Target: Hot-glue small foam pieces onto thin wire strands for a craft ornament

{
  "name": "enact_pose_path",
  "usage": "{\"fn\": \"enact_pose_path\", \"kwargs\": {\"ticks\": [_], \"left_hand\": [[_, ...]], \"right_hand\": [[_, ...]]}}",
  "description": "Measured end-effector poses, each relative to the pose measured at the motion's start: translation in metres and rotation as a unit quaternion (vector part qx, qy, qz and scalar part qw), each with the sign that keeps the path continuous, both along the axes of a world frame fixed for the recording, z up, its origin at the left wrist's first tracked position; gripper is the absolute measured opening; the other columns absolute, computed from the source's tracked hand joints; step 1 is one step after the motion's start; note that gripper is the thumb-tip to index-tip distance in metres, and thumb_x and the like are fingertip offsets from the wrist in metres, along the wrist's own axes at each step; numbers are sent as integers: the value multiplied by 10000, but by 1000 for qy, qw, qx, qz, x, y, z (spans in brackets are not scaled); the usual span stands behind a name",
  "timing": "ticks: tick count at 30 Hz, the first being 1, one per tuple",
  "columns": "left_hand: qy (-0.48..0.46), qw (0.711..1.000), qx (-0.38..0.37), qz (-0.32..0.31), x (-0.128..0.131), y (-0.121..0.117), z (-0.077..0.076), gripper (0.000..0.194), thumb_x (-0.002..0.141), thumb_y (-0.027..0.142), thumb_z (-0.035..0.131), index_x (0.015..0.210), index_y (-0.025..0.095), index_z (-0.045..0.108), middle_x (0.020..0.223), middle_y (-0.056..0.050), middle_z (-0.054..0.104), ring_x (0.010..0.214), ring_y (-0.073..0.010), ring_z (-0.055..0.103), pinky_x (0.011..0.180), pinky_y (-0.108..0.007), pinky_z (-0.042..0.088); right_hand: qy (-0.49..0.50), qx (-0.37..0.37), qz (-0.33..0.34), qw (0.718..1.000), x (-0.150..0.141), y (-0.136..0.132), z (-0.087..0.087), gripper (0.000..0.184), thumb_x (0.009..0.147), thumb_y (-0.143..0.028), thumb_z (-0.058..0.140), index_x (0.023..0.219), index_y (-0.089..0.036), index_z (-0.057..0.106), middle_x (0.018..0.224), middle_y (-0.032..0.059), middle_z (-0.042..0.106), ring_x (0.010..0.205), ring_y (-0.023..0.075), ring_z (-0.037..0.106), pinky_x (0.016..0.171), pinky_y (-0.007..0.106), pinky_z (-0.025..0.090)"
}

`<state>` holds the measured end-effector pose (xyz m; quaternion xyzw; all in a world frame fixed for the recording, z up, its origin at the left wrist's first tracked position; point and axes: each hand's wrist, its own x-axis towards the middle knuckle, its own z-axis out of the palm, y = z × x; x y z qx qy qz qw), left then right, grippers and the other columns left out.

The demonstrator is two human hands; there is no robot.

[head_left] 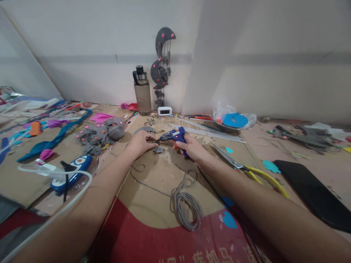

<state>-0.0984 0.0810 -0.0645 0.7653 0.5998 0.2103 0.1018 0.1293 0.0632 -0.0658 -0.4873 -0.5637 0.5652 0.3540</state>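
My right hand (192,147) is closed around a blue glue gun (175,136), its nozzle pointing left. My left hand (141,143) rests on the cardboard (153,175) with fingers pinched on something small at the nozzle tip; I cannot make out what. A small grey felt piece (158,149) lies just below the nozzle, between both hands. A grey cord (185,204) runs in loops across the cardboard nearer to me.
Yellow-handled scissors (246,168) lie right of my right arm, a black sheet (315,193) beyond them. Grey felt shapes and a yarn ball (115,132) sit at left. A bottle (142,91), small clock (165,110) and grey felt hanging (161,65) stand by the wall.
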Motion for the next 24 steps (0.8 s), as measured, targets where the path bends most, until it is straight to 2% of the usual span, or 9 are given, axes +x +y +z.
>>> {"fn": "enact_pose_path", "kwargs": {"ticks": [3, 9, 24], "left_hand": [[7, 1000, 0, -1, 1, 0, 1, 307, 676, 448, 676, 863, 211, 731, 873, -59, 680, 814, -209, 575, 705, -310, 417], [12, 1000, -1, 4, 2, -3, 4, 316, 689, 452, 659, 883, 213, 727, 907, -63, 676, 851, -219, 586, 725, -323, 430], [10, 1000, -13, 3, 3, -3, 6, 311, 684, 444, 671, 878, 207, 726, 909, -70, 688, 850, -221, 593, 732, -326, 442]], "right_hand": [[-28, 5, 3, 1000, 1, 1, 0, 97, 814, -235, 514, 892, -184, 540, 679, -6, 610, 413, 56, 414, 361, 168, 302], [-52, -20, 8, 998, 1, 1, 6, 159, 839, -286, 492, 876, -171, 595, 474, -55, 464, 362, 63, 389, 346, 166, 271], [-53, -3, 7, 999, 3, 1, 5, 95, 822, -259, 515, 826, -180, 567, 479, -48, 489, 369, 64, 401, 352, 167, 294]]}}
